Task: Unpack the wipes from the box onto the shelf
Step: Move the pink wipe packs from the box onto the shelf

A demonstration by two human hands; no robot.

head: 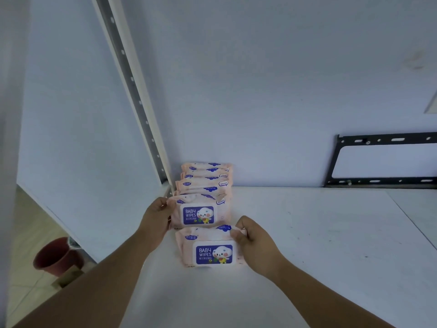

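Lying low centre on white shelf (307, 233): nearest wipes pack (210, 249), right hand (253, 237) pinching its corner. Second pack (199, 213), left hand (157, 216) gripping its edge. Standing behind: row of packs (205, 178). Lower left: red bucket (55, 255). Right: black bracket (383, 159).

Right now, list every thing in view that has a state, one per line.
Left hand: fingers gripping the left edge of the second pack.
Right hand: fingers gripping the top right corner of the front pack.
Front pack: on the shelf, label up, lid shut.
Second pack: leaning on the row, lid shut.
Row of packs: lined up against the back wall.
Shelf: mostly bare, scuffed.
Red bucket: upright on the floor.
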